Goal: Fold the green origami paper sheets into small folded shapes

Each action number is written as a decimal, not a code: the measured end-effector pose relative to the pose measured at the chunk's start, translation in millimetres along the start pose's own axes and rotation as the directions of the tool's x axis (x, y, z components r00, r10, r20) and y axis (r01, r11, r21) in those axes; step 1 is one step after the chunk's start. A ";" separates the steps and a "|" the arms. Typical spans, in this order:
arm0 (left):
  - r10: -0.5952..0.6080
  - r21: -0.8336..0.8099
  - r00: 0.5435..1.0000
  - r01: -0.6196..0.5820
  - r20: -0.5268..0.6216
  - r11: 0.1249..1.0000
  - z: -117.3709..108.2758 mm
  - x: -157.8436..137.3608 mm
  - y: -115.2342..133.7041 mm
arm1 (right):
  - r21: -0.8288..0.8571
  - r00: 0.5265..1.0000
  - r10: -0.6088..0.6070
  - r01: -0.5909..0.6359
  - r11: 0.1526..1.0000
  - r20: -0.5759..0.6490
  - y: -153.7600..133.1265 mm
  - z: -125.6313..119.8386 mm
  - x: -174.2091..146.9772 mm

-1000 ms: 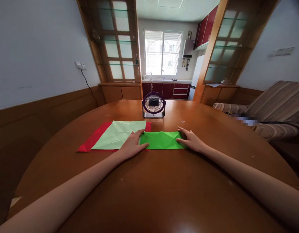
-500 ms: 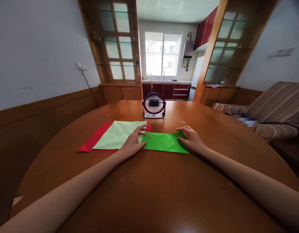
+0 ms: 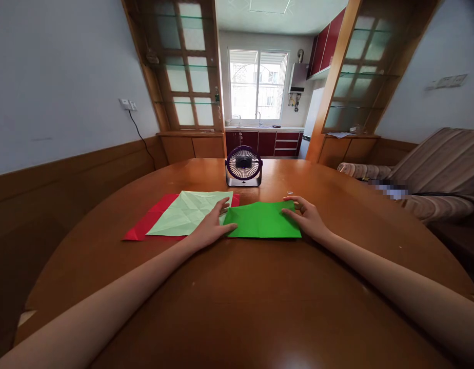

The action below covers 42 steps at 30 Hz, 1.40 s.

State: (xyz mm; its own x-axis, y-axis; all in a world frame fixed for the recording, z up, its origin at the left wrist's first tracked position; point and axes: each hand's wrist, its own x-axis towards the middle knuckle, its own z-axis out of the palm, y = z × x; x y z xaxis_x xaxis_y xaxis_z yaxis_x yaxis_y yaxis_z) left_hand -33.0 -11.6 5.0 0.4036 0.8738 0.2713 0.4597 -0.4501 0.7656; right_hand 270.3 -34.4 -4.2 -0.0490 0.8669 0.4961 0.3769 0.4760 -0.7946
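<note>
A bright green sheet of paper (image 3: 262, 220), seemingly folded, lies between my two hands. My left hand (image 3: 212, 221) grips its left end, thumb over the front face and fingers curled by the upper edge. At the opposite end, my right hand (image 3: 309, 219) pinches the upper right corner, its thumb on the face and some fingers hidden behind. Left of the green sheet is a creased pale green sheet (image 3: 186, 212), resting on a red sheet (image 3: 139, 225). Part of my left hand and forearm covers the edge of these two.
The rounded brown wooden table (image 3: 237, 297) bears everything. A small purple fan (image 3: 243, 165) stands upright beyond the papers. A tiny light scrap (image 3: 290, 192) lies past my right hand. A striped sofa (image 3: 440, 169) is at the right.
The upper edge of the green paper has risen and its face looks flatter and larger. My right hand has shifted slightly right with the corner; my left hand has barely moved.
</note>
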 end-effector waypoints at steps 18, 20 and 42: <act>0.095 -0.383 0.960 -0.194 -0.262 0.903 -17.5 0.7 14.2 | 0.156 0.968 0.031 -0.071 0.985 0.250 -14.6 1.9 -6.6; 0.244 -0.194 0.918 -0.313 -0.313 0.930 -19.6 -1.2 15.7 | 0.057 0.978 -0.127 0.119 0.991 0.164 -17.8 -2.4 -7.1; 0.188 0.647 0.977 -0.209 0.103 0.733 -11.1 -14.3 20.1 | -0.287 0.650 -0.256 0.608 0.740 0.716 -26.6 -3.7 -14.9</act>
State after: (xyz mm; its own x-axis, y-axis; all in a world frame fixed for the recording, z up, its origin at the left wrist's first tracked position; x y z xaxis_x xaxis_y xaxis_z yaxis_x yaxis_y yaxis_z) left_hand -38.3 -31.1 23.0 0.5623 0.7499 0.3486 0.7643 -0.6322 0.1272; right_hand 264.4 -60.5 10.8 -0.7905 0.5474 0.2747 0.5148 0.8368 -0.1862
